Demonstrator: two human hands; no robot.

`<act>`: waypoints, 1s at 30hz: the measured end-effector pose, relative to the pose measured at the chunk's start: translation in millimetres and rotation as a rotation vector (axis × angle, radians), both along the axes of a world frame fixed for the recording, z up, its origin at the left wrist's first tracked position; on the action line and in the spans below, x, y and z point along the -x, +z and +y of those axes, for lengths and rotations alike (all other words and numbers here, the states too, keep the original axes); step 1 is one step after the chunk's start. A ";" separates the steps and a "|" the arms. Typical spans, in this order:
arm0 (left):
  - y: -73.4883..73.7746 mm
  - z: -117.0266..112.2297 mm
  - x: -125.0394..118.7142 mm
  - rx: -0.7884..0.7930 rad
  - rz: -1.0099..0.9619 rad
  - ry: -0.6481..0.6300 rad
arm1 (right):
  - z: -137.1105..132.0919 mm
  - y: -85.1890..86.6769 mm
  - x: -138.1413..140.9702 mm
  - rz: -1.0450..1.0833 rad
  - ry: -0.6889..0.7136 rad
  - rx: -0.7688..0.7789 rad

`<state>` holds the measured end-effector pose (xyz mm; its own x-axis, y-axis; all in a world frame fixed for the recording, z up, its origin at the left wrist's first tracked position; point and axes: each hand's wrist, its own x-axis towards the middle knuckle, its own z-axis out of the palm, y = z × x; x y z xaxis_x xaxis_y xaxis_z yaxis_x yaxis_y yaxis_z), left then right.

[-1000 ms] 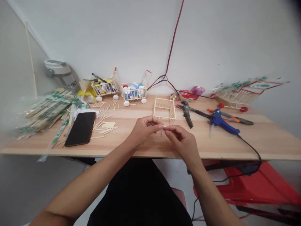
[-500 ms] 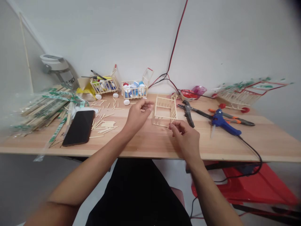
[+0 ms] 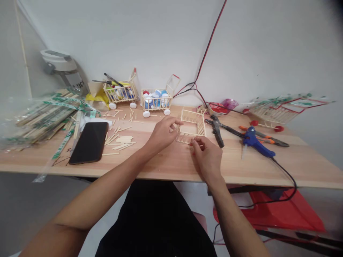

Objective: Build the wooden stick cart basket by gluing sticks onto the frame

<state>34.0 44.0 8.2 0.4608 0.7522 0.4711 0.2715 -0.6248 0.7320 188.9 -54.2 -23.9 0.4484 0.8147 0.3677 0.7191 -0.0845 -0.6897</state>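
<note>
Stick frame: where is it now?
In the head view, the wooden stick frame lies mid-table, between the left hand and the black pliers, just beyond the right hand.

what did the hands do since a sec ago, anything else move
The hands moved apart: the left hand went left to the craft-stick frame, and the right hand went to its lower right corner, a small stick at the fingertips. The glue gun and pliers stayed put.
</note>
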 end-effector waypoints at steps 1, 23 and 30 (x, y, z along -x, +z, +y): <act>0.1 -0.2 0.0 0.002 0.002 -0.001 | 0.2 -0.2 0.5 -0.011 -0.012 0.003; -3.2 -2.4 -1.3 0.002 0.006 -0.029 | 3.0 1.1 3.7 -0.057 -0.049 -0.017; 1.5 -9.6 2.8 -0.020 -0.089 0.021 | -3.1 3.5 1.8 0.059 0.046 -0.062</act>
